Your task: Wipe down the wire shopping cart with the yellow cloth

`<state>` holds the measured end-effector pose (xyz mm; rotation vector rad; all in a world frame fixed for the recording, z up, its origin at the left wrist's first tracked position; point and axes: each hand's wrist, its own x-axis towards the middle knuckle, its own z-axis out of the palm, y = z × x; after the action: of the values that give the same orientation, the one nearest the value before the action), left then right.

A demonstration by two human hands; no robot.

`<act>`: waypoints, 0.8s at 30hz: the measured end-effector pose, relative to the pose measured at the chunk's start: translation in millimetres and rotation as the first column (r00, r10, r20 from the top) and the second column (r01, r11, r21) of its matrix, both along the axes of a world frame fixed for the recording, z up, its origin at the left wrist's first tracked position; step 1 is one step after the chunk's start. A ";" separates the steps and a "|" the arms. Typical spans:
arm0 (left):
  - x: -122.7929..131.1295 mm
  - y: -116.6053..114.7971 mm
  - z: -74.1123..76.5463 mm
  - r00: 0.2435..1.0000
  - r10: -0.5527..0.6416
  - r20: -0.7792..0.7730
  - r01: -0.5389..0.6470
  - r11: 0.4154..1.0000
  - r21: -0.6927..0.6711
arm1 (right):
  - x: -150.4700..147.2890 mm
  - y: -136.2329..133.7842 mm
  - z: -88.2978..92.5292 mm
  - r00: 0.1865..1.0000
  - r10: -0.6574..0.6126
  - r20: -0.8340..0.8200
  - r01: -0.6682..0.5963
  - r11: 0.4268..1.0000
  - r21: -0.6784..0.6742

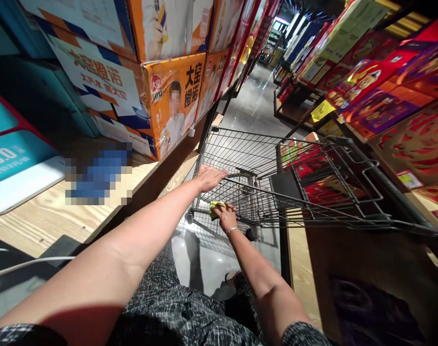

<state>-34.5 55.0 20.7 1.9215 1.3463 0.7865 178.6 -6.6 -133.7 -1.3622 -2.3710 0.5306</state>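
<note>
The left grip [210, 178] lies spread and flat on the near rim of the wire shopping cart [248, 130], fingers stretched out and holding nothing. Just below it, nearer the body, the right grip [226, 217] is pressed together on a yellow cloth [215, 207], which pokes out at that grip's left side against the cart's lower rear bars. Left of and beyond the left grip, orange cartons [176, 101] stand on a wooden shelf [42, 216].
</note>
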 end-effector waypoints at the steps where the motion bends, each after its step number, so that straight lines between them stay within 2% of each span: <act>1: -0.3 0.0 0.7 1.000 -0.007 0.016 0.007 1.000 -0.010 | -1.9 1.8 14.1 1.000 -0.001 -0.010 0.001 1.000 0.029; 3: -1.1 -0.8 1.4 0.998 -0.022 0.059 0.024 0.999 -0.024 | -7.4 7.9 49.4 0.997 -0.045 -0.063 0.054 0.987 0.154; 5: -2.8 -2.7 0.8 0.993 0.005 0.121 -0.002 1.000 -0.028 | -16.3 16.2 86.2 0.983 -0.112 -0.143 0.153 0.936 0.318; 7: -5.2 -4.9 -0.5 0.981 0.077 0.179 -0.071 0.997 -0.037 | -27.6 24.4 115.0 0.971 -0.154 -0.184 0.220 0.878 0.425; 10: -8.6 -6.5 -1.5 0.966 0.139 0.220 -0.130 0.990 -0.056 | -37.2 31.8 134.5 0.986 -0.134 -0.104 0.167 0.874 0.457; 12: -9.5 -5.7 -1.0 0.975 0.087 0.203 -0.080 0.996 -0.042 | -27.1 32.1 135.5 0.994 -0.107 -0.027 0.107 0.874 0.473; 15: -7.7 -2.8 -0.4 0.993 -0.029 0.111 0.031 0.999 -0.013 | 23.5 27.7 135.4 0.983 -0.168 0.079 0.105 0.853 0.511; 18: -4.5 -0.3 -2.9 0.998 -0.027 0.048 0.027 1.000 0.000 | 102.5 20.7 146.7 0.913 -0.388 0.123 0.267 0.800 0.537; 21: -2.8 0.4 -6.4 0.999 -0.006 0.036 0.005 1.000 0.023 | 171.0 15.1 164.3 0.751 -0.655 0.083 0.528 0.671 0.521; 23: -2.7 -0.3 -6.7 1.000 -0.013 0.026 0.012 1.000 0.026 | 191.3 14.3 170.5 0.619 -0.785 0.006 0.690 0.548 0.473; 24: -2.8 -0.9 -5.9 1.000 -0.018 0.022 0.017 1.000 0.023 | 191.1 14.8 170.2 0.563 -0.825 -0.041 0.749 0.489 0.446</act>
<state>-37.2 54.1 14.8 1.9341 1.3113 0.8154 369.7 8.2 36.5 -2.0983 -1.4961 -0.3815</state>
